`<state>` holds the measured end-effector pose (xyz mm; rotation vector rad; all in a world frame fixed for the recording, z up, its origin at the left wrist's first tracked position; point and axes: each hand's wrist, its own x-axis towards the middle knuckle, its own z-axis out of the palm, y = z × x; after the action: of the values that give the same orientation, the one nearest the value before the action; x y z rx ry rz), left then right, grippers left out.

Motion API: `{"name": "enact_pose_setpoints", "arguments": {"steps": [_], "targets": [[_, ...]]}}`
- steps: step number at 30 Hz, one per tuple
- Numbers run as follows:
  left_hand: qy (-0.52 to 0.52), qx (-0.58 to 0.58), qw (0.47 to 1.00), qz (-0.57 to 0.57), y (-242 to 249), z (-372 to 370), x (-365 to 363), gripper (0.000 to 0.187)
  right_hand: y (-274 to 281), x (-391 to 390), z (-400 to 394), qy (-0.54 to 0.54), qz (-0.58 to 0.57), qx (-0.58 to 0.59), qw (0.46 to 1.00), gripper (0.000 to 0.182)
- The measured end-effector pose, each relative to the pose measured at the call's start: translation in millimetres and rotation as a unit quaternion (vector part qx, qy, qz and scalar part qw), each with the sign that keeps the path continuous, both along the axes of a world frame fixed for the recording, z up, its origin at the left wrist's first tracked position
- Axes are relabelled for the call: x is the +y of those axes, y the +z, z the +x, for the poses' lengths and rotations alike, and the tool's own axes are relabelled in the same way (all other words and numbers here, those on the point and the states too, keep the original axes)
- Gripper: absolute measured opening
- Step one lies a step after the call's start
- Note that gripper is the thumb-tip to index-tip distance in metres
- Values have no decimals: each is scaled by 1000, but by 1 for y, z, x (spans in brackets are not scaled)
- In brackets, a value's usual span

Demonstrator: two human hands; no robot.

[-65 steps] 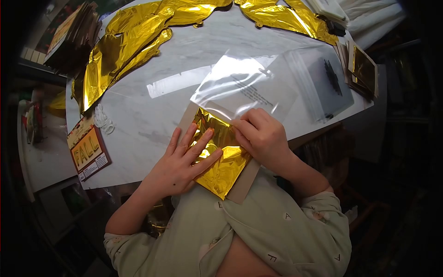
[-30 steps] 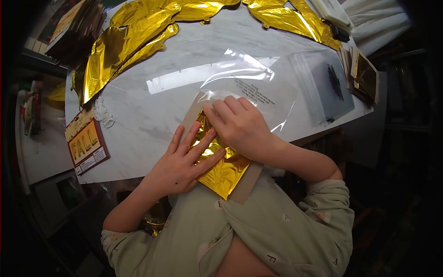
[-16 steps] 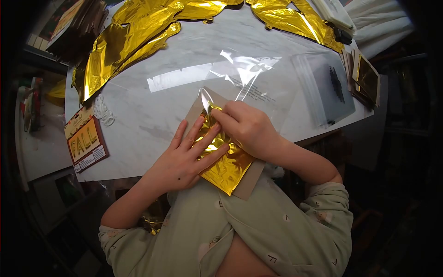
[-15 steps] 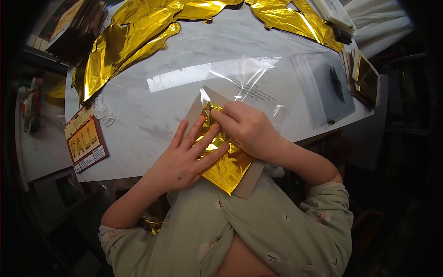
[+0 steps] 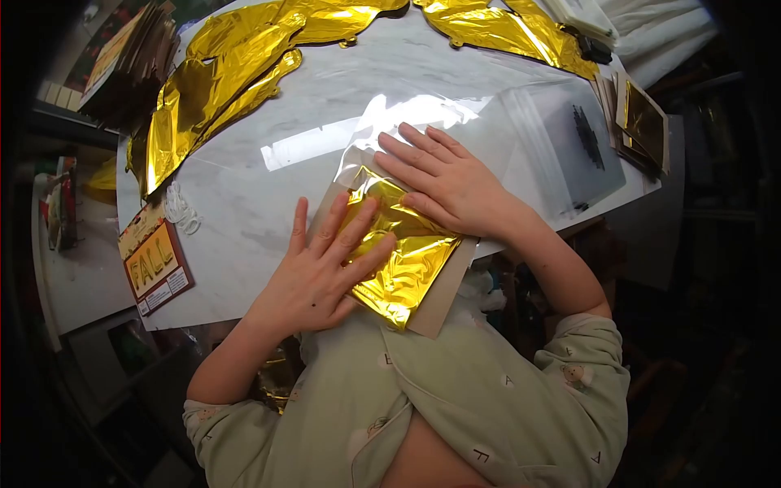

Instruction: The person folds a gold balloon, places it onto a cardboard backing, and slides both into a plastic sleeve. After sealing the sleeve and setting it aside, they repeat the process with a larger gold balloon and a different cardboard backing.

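Left hand (image 5: 313, 285) is lying open, fingers spread on the folded gold foil (image 5: 415, 264), likely steadying it against the cardboard (image 5: 444, 302) at the table's (image 5: 244, 195) near edge. Right hand (image 5: 468, 191) is resting open over the clear plastic (image 5: 399, 114), probably flattening it. I'm seeing neither grip closing on anything.

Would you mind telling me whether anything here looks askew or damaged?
Nothing looks spilled or plainly damaged. The folded gold foil is creased and sits unevenly on its card backing, which shows along the lower right. The FALL pack lies tilted by the table edge, with white string bunched beside it.
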<state>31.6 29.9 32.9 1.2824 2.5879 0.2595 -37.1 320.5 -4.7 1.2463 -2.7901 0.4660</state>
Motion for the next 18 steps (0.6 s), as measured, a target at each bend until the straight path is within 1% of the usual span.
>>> {"name": "enact_pose_setpoints", "arguments": {"steps": [1,2,4,5,6,7,8,11,18], "targets": [[21,-25,999,18,3,-2,-1,83,0,0,1,-4,-2,0,1000,59],[13,-11,999,33,0,0,-5,83,1,-1,1,-7,-2,0,1000,59],[-35,-4,996,86,3,4,-11,82,1,0,1,-9,-3,-4,1000,59],[-62,28,990,123,9,8,-13,67,0,0,0,-12,-4,-3,1000,59],[-66,28,990,121,7,11,-14,67,-1,0,0,-8,-9,-2,1000,59],[-105,83,977,169,0,13,-15,53,-2,0,0,-3,-14,0,1000,59],[-142,137,956,215,-5,15,-15,42,-2,0,0,-5,-15,0,1000,59],[-125,111,966,195,-12,23,-15,44,-2,0,2,-10,-10,-4,1000,59],[-110,133,963,207,-22,26,2,45,1,1,5,-16,13,0,1000,59]]}}
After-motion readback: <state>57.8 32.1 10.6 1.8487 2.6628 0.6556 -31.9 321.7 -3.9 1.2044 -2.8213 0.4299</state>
